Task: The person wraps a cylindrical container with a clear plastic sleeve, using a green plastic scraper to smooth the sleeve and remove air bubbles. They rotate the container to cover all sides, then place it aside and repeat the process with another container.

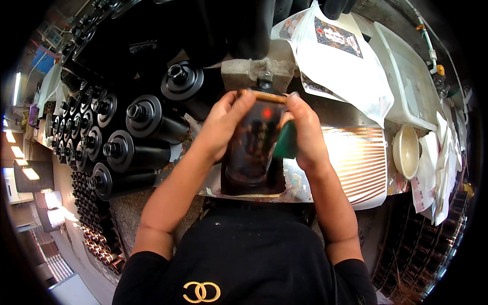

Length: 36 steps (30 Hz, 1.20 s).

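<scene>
Glossy black, the bottle (249,157) in hand lies at the middle of the view, its neck aimed at twelve o'clock and its base toward six. The left hand (223,122) is curled against its nine-o'clock side near the shoulder, thumb laid over the top; the right hand (308,133) is curled at about two o'clock, its thumb up beside the shoulder and a flat green piece (286,141) held between that hand and the bottle. An amber strip (268,96) runs across the shoulder from thumb to thumb; blur hides whether the fingertips pinch it or the bottle itself. A red spot (267,113) shows just below the strip. Under the base, toward six o'clock, is a dark pad (243,189) at the edge of a paint-flecked tabletop (299,184). A rough grey block (236,75) stands at twelve, just beyond the neck. Between nine and ten o'clock, many black bottles (152,121) lie stacked with their necks pointing left. A white printed sheet (345,76) spreads at one o'clock, a pale plastic tray (406,86) at two, an orange-striped sheet (356,165) and a cream bowl (413,152) around three.
</scene>
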Motion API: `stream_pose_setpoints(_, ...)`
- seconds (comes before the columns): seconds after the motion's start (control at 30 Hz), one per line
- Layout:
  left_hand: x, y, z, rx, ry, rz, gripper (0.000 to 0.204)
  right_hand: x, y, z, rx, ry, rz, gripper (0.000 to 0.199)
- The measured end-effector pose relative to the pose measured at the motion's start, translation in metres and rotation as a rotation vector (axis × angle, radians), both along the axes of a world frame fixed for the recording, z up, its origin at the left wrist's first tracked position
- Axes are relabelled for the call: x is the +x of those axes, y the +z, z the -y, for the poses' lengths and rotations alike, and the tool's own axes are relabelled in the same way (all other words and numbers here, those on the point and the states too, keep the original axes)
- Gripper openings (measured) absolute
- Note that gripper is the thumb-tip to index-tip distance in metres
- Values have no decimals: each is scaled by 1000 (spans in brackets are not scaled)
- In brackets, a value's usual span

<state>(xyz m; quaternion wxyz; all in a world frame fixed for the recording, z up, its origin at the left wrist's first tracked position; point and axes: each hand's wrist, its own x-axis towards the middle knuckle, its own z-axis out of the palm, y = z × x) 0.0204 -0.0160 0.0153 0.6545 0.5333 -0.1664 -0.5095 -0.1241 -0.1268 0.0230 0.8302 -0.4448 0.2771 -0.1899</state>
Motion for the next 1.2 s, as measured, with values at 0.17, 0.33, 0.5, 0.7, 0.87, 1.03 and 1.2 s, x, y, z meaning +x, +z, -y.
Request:
stream_pose_setpoints(0.17, 4, 3, -7, -52, -42, -89, 57, -4, 0, 3, 118, -282, 245, 26)
stream_pose_setpoints(0.33, -17, 3, -11, 40, 13, 166, 86, 7, 10, -9, -660, -299, 13, 22)
stream_pose_setpoints(0.5, -13, -10, -11, 0, -12, 104, 84, 13, 5, -6, -813, -302, -96, 23)
stream_pose_setpoints(0.7, -10, -9, -12, -2, -14, 17, 76, 12, 4, -9, -785, -314, -84, 23)
stream_pose_setpoints(0.87, -5, -9, -15, -37, -6, -40, 76, 12, 4, -7, -718, -299, -73, 23)
stream_pose_setpoints(1.03, -21, -14, -13, 85, 105, 323, 71, 13, 2, -8, -739, -316, -64, 22)
stream_pose_setpoints(1.2, -4, -8, -16, 20, -22, -59, 82, 11, 4, -6, -728, -324, -97, 24)
